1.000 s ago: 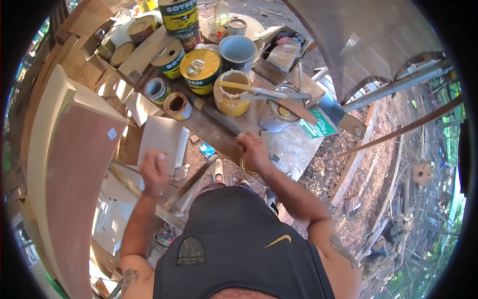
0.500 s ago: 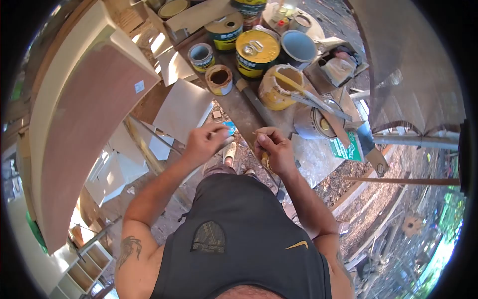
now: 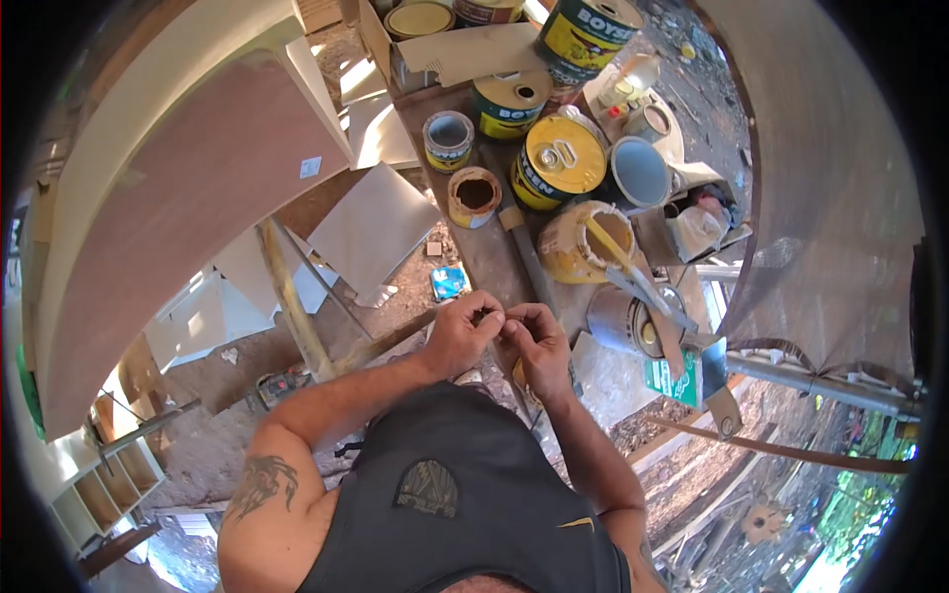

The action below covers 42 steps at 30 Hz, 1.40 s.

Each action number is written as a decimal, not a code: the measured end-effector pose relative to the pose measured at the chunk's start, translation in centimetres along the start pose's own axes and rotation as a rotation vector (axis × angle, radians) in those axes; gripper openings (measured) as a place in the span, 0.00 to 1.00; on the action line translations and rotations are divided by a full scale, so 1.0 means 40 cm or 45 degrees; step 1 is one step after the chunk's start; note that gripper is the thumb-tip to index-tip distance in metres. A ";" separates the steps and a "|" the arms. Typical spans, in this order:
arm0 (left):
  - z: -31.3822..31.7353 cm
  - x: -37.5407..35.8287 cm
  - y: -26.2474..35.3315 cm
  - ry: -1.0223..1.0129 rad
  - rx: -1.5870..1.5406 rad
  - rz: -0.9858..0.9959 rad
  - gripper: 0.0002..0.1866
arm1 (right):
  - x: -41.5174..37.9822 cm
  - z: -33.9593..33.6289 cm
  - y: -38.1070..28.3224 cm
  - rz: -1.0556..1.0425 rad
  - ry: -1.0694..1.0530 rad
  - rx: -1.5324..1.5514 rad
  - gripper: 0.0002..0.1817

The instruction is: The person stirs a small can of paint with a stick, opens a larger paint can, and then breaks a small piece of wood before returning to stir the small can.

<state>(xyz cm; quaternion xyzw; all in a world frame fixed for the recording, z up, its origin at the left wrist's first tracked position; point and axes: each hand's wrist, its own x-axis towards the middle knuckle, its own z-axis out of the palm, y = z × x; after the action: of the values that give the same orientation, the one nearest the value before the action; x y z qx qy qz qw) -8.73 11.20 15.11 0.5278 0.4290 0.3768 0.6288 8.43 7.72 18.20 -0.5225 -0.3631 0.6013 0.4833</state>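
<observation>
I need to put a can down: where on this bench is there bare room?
Bare patch: the plank between the brown-rimmed can and the hands, left of the file. Crowded: the far end, packed with the yellow cans, and right of the file, the putty tub.

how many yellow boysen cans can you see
3: one at the top of the bench, one just below it, and a big one with a ring-pull lid beside the blue-grey tin. More may be hidden behind the clutter.
</observation>
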 end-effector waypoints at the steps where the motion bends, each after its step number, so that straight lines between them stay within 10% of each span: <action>1: 0.000 0.004 -0.005 0.029 -0.047 0.001 0.05 | 0.011 0.005 -0.002 0.003 -0.002 -0.004 0.09; 22: -0.160 0.017 -0.163 0.174 0.287 -0.340 0.19 | 0.940 -0.237 -0.260 -1.060 0.022 -1.598 0.05; 42: -0.212 0.052 -0.146 0.258 0.256 -0.307 0.13 | 1.033 -0.214 -0.221 -1.282 -0.288 -1.977 0.07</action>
<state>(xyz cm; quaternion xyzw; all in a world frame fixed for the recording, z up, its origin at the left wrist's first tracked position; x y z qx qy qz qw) -15.82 15.07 8.41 0.4922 0.5858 0.3051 0.5670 19.11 49.22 13.42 -0.4185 -0.8923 -0.0430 0.1640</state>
